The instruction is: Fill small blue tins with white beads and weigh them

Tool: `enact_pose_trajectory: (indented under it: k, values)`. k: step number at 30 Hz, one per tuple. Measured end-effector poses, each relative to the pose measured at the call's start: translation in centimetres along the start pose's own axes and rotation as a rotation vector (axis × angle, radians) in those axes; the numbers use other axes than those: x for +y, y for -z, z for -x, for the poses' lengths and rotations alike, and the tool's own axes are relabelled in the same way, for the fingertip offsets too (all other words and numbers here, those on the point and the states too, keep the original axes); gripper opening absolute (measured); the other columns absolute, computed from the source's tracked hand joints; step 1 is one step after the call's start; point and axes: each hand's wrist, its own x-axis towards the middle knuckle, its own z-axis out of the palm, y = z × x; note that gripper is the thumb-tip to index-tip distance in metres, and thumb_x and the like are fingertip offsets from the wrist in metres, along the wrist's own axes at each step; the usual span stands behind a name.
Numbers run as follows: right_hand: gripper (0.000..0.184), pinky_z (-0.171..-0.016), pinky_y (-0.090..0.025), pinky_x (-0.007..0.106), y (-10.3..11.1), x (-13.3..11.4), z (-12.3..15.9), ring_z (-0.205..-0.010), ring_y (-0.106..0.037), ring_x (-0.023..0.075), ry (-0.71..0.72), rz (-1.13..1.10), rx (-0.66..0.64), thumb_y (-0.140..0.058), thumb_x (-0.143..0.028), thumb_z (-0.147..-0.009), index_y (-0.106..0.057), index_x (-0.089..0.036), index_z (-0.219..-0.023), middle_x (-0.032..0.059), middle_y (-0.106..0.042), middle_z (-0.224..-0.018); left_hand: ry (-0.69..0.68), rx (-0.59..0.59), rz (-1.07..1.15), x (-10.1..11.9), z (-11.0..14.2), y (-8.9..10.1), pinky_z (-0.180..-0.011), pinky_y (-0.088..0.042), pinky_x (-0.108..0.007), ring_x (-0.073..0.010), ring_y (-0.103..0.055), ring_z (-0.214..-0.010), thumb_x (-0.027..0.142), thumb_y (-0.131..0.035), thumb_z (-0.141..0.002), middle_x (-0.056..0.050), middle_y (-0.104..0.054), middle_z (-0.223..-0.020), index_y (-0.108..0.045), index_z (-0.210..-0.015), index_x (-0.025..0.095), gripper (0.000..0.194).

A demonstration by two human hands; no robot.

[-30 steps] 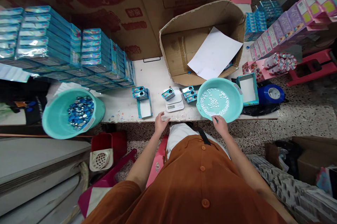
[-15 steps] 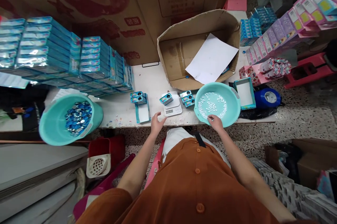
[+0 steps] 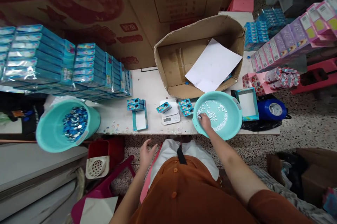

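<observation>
My right hand reaches into a shallow turquoise basin with small white pieces scattered on its bottom. Its fingers are pinched near the left side of the basin; what they hold is too small to make out. My left hand hangs in front of the table edge, fingers apart, holding nothing. On a white digital scale lies a small blue box, tilted across its platform. Right of the scale sit several similar boxes. To its left are two more boxes at an open blue tray.
A deep turquoise tub of blue and silver pieces stands left. Behind are stacked blue packs and an open cardboard box with white paper. An open blue carton and blue tape roll lie right.
My right hand has moved left within the basin, to the white pieces near its left side. My left hand has drawn back from beside the scale to in front of the table edge.
</observation>
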Motion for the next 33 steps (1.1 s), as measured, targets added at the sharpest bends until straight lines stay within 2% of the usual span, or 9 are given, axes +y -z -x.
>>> enact_pose_trajectory:
  k: [3,8,14,17,20,24,27,29,33]
  values:
    - [0.02,-0.077,-0.042,0.025,0.1,-0.3,-0.3,-0.083,-0.057,0.017,-0.007,0.021,-0.009,-0.051,-0.016,-0.081,-0.064,-0.018,-0.094,0.0077,-0.061,-0.101,0.04,0.018,-0.006,0.3,0.3,0.4,-0.092,-0.046,-0.045,-0.0287,-0.057,-0.109,0.05,-0.06,-0.073,-0.011,-0.062,-0.114,-0.054,-0.109,0.024,0.045]
    - [0.014,-0.075,-0.043,0.027,0.5,-0.5,-1.0,-0.08,-0.06,0.0184,-0.025,0.073,-0.038,-0.056,-0.016,-0.074,-0.066,-0.016,-0.084,0.0104,-0.064,-0.096,0.009,0.042,0.018,2.2,-0.2,0.7,-0.093,-0.045,-0.044,-0.0272,-0.059,-0.106,0.048,-0.062,-0.074,-0.01,-0.063,-0.11,-0.055,-0.107,0.023,0.043]
    - [0.015,-0.073,-0.047,0.03,0.9,0.4,-0.6,-0.073,-0.061,0.0197,-0.057,-0.073,0.158,-0.056,-0.025,-0.066,-0.066,-0.018,-0.074,0.0063,-0.067,-0.076,-0.026,0.024,0.065,3.4,-1.4,0.9,-0.094,-0.045,-0.042,-0.025,-0.057,-0.11,0.045,-0.061,-0.077,-0.01,-0.062,-0.114,-0.054,-0.112,0.022,0.042]
    - [0.021,-0.072,-0.049,0.033,2.2,-0.5,0.5,-0.07,-0.062,0.0217,-0.107,-0.218,0.288,-0.056,-0.032,-0.067,-0.066,-0.017,-0.076,0.0074,-0.067,-0.072,-0.047,-0.005,0.118,3.7,-3.0,1.0,-0.094,-0.045,-0.041,-0.0247,-0.058,-0.11,0.042,-0.063,-0.076,-0.01,-0.062,-0.114,-0.055,-0.111,0.022,0.041]
    - [0.026,-0.071,-0.051,0.034,3.7,-3.9,1.5,-0.069,-0.062,0.021,-0.136,-0.413,0.37,-0.058,-0.038,-0.07,-0.065,-0.016,-0.082,0.0092,-0.067,-0.077,-0.063,-0.049,0.163,4.6,-5.5,1.1,-0.093,-0.045,-0.042,-0.0251,-0.057,-0.111,0.039,-0.064,-0.075,-0.009,-0.062,-0.116,-0.056,-0.109,0.024,0.038]
    - [0.029,-0.068,-0.052,0.03,4.2,-11.3,1.7,-0.069,-0.061,0.0177,-0.063,-0.612,0.313,-0.059,-0.04,-0.072,-0.063,-0.016,-0.087,0.0085,-0.066,-0.082,-0.127,-0.085,0.233,6.5,-9.2,1.4,-0.093,-0.045,-0.041,-0.0247,-0.056,-0.113,0.039,-0.065,-0.076,-0.009,-0.062,-0.116,-0.056,-0.11,0.024,0.038]
    - [0.023,-0.068,-0.051,0.029,3.3,-16.7,0.6,-0.067,-0.058,0.0154,0.028,-0.575,0.251,-0.057,-0.036,-0.073,-0.062,-0.017,-0.086,0.0064,-0.065,-0.084,-0.181,-0.106,0.267,7.7,-11.4,1.8,-0.093,-0.045,-0.041,-0.0244,-0.056,-0.113,0.039,-0.065,-0.076,-0.008,-0.062,-0.115,-0.056,-0.111,0.024,0.039]
    - [0.018,-0.068,-0.051,0.028,2.5,-19.4,-0.4,-0.064,-0.056,0.0138,0.098,-0.503,0.22,-0.057,-0.031,-0.073,-0.063,-0.018,-0.083,0.0053,-0.063,-0.084,-0.21,-0.113,0.285,8.0,-12.3,2.1,-0.093,-0.046,-0.041,-0.0243,-0.056,-0.113,0.039,-0.066,-0.076,-0.008,-0.062,-0.115,-0.056,-0.111,0.024,0.039]
    - [0.013,-0.068,-0.048,0.027,1.4,-22.4,-2.1,-0.063,-0.054,0.0134,0.17,-0.337,0.163,-0.055,-0.022,-0.07,-0.063,-0.018,-0.079,0.004,-0.061,-0.08,-0.238,-0.127,0.287,7.6,-13.0,2.9,-0.093,-0.046,-0.04,-0.0244,-0.055,-0.113,0.04,-0.066,-0.076,-0.008,-0.062,-0.115,-0.057,-0.11,0.024,0.038]
